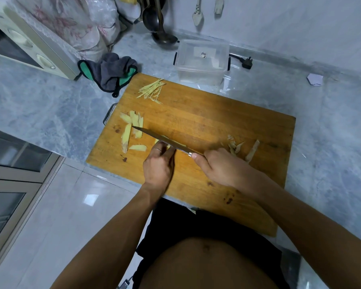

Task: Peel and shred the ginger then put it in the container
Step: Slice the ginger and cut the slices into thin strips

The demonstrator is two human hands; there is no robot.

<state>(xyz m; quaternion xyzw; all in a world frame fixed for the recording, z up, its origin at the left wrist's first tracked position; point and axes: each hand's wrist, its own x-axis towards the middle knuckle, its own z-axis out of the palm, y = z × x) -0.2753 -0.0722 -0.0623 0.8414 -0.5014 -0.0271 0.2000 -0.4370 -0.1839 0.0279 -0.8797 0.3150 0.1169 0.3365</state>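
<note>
On the cutting board [217, 122] the shredding goes best with thin, even strokes and fingertips tucked back from the edge. The right hand [221, 167] has its grip wrapped round the knife [165, 140] handle; the left hand [157, 163] curls over a ginger slice [176, 143] (mostly hidden). More slices [133, 126] wait left, shreds [151, 90] lie nearer the container [202, 61].

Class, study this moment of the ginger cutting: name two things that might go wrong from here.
1. The left hand holds the ginger piece right against the knife; a slip may nick a fingertip.
2. The peel scraps lie on the same cutting board as the ginger shreds and might get swept into the container.
</note>
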